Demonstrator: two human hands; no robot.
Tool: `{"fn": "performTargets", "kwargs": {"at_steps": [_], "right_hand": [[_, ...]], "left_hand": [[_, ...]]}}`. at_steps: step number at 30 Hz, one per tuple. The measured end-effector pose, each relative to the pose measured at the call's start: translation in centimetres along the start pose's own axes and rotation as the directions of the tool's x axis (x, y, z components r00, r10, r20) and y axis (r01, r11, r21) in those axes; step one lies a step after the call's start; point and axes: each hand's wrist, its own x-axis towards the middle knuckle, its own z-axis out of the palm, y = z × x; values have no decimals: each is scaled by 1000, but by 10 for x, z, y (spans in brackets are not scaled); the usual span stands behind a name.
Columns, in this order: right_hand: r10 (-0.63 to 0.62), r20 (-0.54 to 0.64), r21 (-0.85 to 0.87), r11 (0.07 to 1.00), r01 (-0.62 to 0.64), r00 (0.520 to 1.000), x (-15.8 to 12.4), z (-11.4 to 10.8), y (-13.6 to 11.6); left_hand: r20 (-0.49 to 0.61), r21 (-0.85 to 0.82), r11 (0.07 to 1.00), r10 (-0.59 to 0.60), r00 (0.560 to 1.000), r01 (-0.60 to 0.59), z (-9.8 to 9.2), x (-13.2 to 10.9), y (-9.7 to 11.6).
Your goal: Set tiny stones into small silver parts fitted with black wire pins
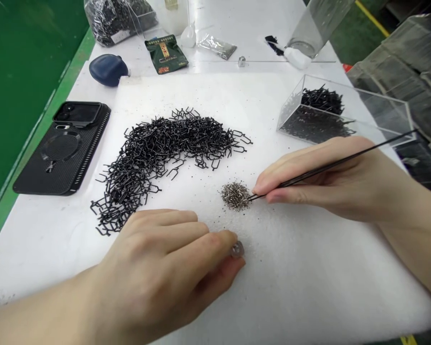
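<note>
Head view: the right hand (319,184) clamps tweezers (380,144) at a glittery granule heap (235,195), the left hand (154,268) pinches a clear bead (237,249), and black wire clips (158,153) lie in a large heap.

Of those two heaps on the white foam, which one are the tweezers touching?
The small glittery grey heap: the tweezers reach its right edge. The other, a big curved heap of black bent wire, lies apart from them.

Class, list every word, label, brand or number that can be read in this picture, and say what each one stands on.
Nothing here can be read with certainty.
Green packet: gold-panelled printing, too small and blurred to read.
White label on the plastic bag: too blurred to read.
</note>
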Motion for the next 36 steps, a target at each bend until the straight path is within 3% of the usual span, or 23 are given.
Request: {"fn": "performTargets", "kwargs": {"at_steps": [11,30,36], "right_hand": [[35,-30,-13,999,-36,999,1,-2,-3],[-30,-10,-65,997,29,1000,-1,-3,1],[24,-12,-54,998,-25,1000,2,-3,-1]], "left_hand": [[11,13,1000,4,1000,-4,-4,1,1],[0,-10,1000,16,1000,-16,-5,4,1],[-10,-9,1000,14,1000,-15,-4,1,0]]}}
